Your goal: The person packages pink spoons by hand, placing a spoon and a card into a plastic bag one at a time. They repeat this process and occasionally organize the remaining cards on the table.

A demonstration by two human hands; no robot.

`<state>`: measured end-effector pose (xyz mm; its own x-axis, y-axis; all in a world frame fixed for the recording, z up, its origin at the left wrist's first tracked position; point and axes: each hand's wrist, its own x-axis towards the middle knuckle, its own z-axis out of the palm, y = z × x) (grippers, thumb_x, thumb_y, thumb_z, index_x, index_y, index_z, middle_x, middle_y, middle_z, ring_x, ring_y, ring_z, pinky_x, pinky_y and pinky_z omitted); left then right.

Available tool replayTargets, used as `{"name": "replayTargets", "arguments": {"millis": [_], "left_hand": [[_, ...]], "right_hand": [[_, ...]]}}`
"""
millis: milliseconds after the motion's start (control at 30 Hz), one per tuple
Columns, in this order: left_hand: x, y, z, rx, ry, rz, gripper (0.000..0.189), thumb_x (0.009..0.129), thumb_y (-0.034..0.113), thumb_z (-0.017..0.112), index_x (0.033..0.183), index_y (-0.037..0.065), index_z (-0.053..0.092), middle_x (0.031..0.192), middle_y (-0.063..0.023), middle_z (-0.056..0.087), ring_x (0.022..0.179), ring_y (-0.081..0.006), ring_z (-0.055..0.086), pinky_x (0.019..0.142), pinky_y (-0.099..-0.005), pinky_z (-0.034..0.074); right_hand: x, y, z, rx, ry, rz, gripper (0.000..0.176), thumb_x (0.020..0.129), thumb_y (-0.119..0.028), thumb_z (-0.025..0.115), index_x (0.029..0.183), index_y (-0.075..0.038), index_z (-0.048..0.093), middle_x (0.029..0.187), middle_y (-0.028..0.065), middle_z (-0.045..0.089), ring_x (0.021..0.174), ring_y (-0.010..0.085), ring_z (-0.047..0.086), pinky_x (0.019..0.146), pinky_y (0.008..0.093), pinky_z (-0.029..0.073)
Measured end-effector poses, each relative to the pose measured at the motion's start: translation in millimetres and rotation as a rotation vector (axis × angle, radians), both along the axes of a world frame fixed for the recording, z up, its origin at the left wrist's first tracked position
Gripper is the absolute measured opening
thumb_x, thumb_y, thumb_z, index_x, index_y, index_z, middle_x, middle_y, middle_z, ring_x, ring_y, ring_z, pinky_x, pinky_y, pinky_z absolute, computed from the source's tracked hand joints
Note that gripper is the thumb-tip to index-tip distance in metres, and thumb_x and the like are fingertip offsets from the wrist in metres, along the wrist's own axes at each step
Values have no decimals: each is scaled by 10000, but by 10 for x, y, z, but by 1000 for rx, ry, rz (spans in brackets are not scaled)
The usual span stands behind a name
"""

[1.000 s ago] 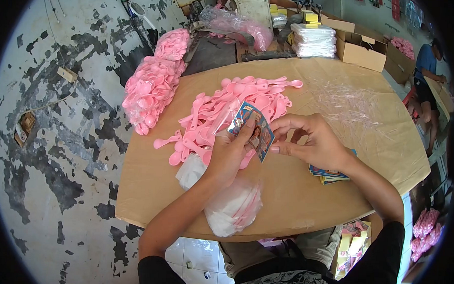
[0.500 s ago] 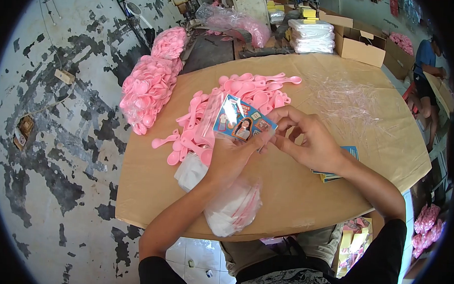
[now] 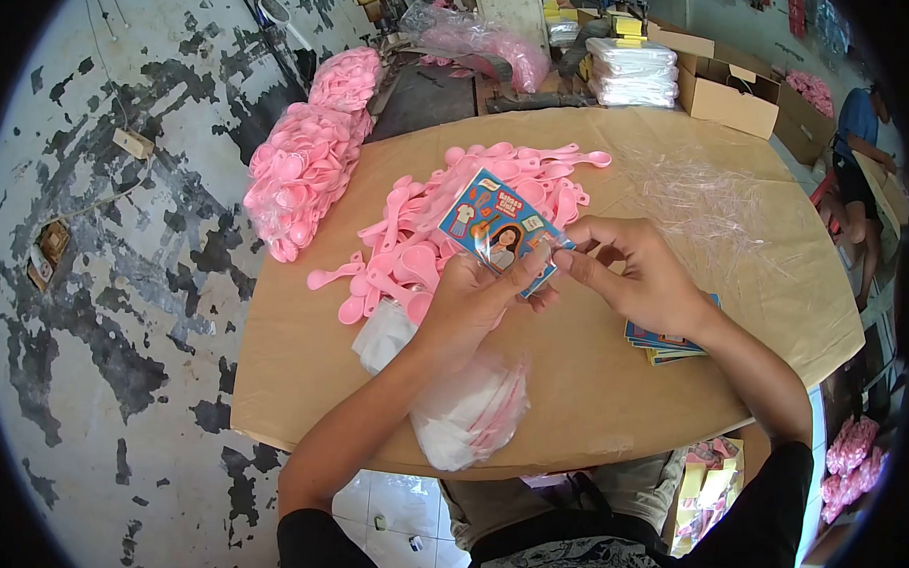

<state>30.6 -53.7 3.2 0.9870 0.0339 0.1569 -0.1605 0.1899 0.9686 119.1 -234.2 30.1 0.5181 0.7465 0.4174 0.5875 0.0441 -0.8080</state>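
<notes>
A blue printed card (image 3: 495, 225) in clear plastic is tilted above the table, in front of the pink spoons (image 3: 406, 252). My left hand (image 3: 469, 300) grips its lower edge, thumb on the printed face. At the card's right corner, my right hand (image 3: 640, 270) pinches with thumb and forefinger. Below my left wrist lie clear plastic bags (image 3: 470, 410) with red lines. A stack of blue cards (image 3: 663, 341) rests partly under my right wrist.
Bagged pink spoons (image 3: 303, 169) stand at the table's left edge. Thin clear strips (image 3: 698, 197) lie at the right rear of the brown table (image 3: 773, 335). Behind are stacked plastic packs (image 3: 632, 75) and an open carton (image 3: 726, 98). Another person (image 3: 855, 133) sits far right.
The card has turned more squarely to the camera and shifted slightly right, with its printed face showing more fully. My right hand has moved slightly right, uncovering more of the card stack.
</notes>
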Motion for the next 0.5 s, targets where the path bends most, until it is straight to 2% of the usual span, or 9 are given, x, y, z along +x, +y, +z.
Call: {"name": "replayTargets", "arguments": {"millis": [133,233,300,367,467,500], "left_hand": [[8,-4,13,-129,-73,17,308,1003,276,503,1110,-2,581,1008,-94,645,884,-166,654,694,-313,514],[36,-16,-32,-61,-105,203,308,1005,263,500,1128,-7,580,1051,-93,638,919,-153,651,707,-308,520],[41,-25,-36,-11,-123,201,300,992,277,530,1122,15,594,1019,-57,650,872,-117,643,698,-289,523],[11,-83,-26,72,-142,243,289,981,299,551,1100,44,617,957,-32,668,809,-86,637,666,-272,522],[10,-94,-106,138,-164,193,263,981,291,554,1085,56,614,951,-29,665,816,-91,638,665,-271,521],[12,-97,-97,57,-138,200,262,980,293,554,1087,61,615,951,-28,664,815,-93,637,664,-270,520]], "right_hand": [[63,-27,-13,-39,-64,-56,148,918,-156,622,910,-11,656,725,50,653,638,78,587,558,256,476],[80,-24,-32,-55,-57,-51,142,922,-146,617,904,-8,639,733,33,628,642,64,547,571,250,463],[67,-20,-53,-27,-71,-32,116,930,-117,608,898,-7,619,758,-7,598,671,29,490,583,228,430],[37,-24,-35,-45,-22,-52,115,935,-121,607,933,-6,617,763,-8,600,680,31,501,592,226,433],[39,-17,-48,-88,39,-66,134,944,-135,602,981,-7,612,783,-8,605,691,36,519,602,222,439],[43,-17,-56,-106,56,-69,142,947,-140,601,996,-7,609,791,-8,607,694,38,525,605,221,441]]}}
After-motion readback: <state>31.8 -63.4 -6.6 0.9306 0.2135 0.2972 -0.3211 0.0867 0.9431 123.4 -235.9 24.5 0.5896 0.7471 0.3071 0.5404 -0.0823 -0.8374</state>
